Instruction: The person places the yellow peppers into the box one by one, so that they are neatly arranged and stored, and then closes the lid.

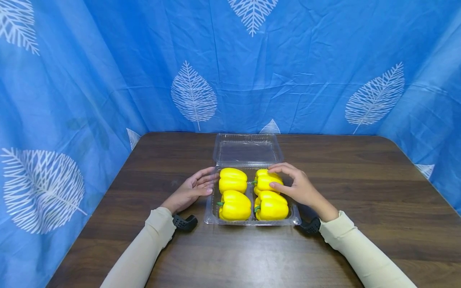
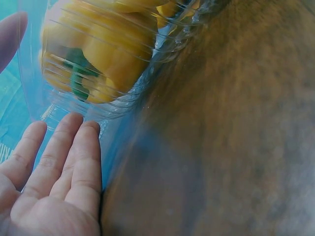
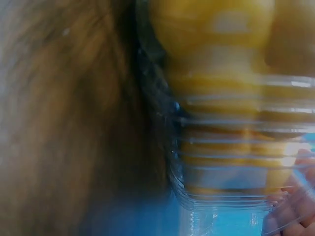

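Observation:
A clear plastic clamshell container point(image 1: 252, 222) lies open on the table, its lid point(image 1: 248, 150) folded back. Four yellow bell peppers sit inside in two rows: back left point(image 1: 232, 180), front left point(image 1: 235, 205), front right point(image 1: 272, 205) and back right point(image 1: 263, 179). My right hand point(image 1: 297, 186) holds the back right pepper between thumb and curled fingers. On the other side, my left hand point(image 1: 192, 190) has its fingers extended along the container's left wall. The left wrist view shows those fingers point(image 2: 86, 167) straight, close by the wall, with a green pepper stem point(image 2: 78, 73) seen through the plastic.
The brown wood-grain table point(image 1: 360, 192) extends on both sides of the container. A blue curtain point(image 1: 306, 72) with white leaf prints hangs behind and at both sides. Black wrist bands point(image 1: 185, 223) sit below the cream sleeves point(image 1: 144, 248).

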Demonstrator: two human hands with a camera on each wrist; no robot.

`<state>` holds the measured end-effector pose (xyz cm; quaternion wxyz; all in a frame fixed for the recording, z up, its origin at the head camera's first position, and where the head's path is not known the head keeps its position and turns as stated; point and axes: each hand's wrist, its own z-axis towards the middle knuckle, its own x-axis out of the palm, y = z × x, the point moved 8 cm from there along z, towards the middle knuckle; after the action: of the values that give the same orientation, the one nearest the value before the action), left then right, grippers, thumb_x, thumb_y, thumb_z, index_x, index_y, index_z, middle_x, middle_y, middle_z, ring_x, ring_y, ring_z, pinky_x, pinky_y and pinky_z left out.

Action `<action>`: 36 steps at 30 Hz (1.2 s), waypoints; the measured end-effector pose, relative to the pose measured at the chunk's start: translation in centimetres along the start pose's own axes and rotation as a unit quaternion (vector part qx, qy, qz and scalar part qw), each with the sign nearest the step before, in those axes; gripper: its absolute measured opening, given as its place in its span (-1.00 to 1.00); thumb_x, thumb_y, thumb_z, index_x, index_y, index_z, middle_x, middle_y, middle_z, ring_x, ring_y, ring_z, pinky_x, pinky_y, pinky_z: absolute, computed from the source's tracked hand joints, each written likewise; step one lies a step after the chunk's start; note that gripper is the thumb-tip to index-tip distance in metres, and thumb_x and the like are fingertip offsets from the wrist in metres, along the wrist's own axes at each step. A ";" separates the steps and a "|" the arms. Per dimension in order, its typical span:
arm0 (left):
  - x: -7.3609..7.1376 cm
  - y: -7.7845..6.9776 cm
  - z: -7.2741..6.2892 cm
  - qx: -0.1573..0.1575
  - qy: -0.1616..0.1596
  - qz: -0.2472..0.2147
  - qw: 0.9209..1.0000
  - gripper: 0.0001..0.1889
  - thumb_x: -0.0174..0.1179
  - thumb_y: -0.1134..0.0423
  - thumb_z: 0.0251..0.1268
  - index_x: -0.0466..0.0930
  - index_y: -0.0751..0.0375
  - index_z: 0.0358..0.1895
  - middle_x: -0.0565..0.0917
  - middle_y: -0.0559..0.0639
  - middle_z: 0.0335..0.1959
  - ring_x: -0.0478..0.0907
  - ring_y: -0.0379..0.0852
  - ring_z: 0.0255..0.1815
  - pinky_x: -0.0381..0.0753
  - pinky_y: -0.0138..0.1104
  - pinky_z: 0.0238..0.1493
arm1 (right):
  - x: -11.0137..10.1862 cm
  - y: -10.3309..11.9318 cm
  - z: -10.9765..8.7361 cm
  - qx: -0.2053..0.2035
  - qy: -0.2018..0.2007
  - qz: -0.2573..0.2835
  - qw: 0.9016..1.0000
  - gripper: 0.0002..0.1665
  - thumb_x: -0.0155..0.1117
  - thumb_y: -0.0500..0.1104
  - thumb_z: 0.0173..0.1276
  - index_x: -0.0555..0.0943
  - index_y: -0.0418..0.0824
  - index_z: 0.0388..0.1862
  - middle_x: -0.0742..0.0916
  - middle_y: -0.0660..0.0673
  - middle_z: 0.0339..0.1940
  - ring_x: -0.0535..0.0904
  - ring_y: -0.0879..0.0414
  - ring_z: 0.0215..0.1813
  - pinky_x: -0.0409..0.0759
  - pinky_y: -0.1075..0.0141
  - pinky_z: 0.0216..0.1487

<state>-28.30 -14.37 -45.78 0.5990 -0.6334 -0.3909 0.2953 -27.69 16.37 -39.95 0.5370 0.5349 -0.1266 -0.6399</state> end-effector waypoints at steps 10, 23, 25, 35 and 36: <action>0.1 -0.1 0.0 -0.003 -0.002 -0.001 1.000 -0.13 0.27 0.33 0.51 0.00 0.22 0.76 0.21 0.27 0.73 0.17 0.25 0.73 0.50 -0.24 0.50 | 0.0 -0.1 -0.1 0.004 -0.002 0.000 1.000 -0.64 0.50 -0.40 0.37 0.76 -0.29 0.13 0.76 -0.23 0.22 0.65 -0.21 0.30 0.59 0.08 0.42; -0.1 0.1 0.1 0.001 0.000 -0.001 1.000 -0.13 0.25 0.35 0.51 0.00 0.22 0.76 0.20 0.28 0.73 0.16 0.25 0.73 0.51 -0.28 0.49 | -0.6 -0.2 0.2 -0.005 -0.020 0.015 1.000 -0.66 0.41 -0.45 0.43 0.74 -0.32 0.16 0.80 -0.24 0.14 0.66 0.18 0.24 0.48 0.41 0.41; -0.1 0.1 0.2 0.000 0.000 -0.001 1.000 -0.14 0.24 0.35 0.51 0.00 0.22 0.76 0.20 0.28 0.73 0.16 0.25 0.73 0.51 -0.28 0.49 | -0.9 -0.2 0.2 -0.010 -0.041 0.027 0.999 -0.68 0.38 -0.49 0.42 0.74 -0.37 0.12 0.80 -0.29 0.09 0.65 0.28 0.21 0.49 0.48 0.38; -0.1 0.0 0.2 -0.006 -0.005 0.005 1.000 -0.14 0.23 0.34 0.51 0.01 0.20 0.76 0.22 0.26 0.73 0.18 0.24 0.72 0.49 -0.24 0.51 | -3.3 -1.8 -0.4 -0.004 -0.172 0.105 0.979 -0.79 0.27 -0.61 0.42 0.65 -0.60 0.00 0.79 0.13 -0.11 0.69 0.31 -0.06 0.67 0.58 0.02; -0.1 0.1 0.2 -0.005 -0.005 0.006 1.000 -0.14 0.23 0.33 0.51 0.01 0.21 0.76 0.22 0.27 0.73 0.18 0.24 0.72 0.49 -0.24 0.51 | -3.4 -2.2 -0.4 0.012 -0.175 0.109 0.978 -0.77 0.26 -0.59 0.44 0.64 -0.60 0.04 0.77 0.16 -0.12 0.69 0.32 -0.07 0.67 0.58 0.00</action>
<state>-28.53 -14.36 -45.87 0.5922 -0.6374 -0.3917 0.2994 -29.09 20.22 -39.83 0.5666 0.4038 -0.2841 -0.6598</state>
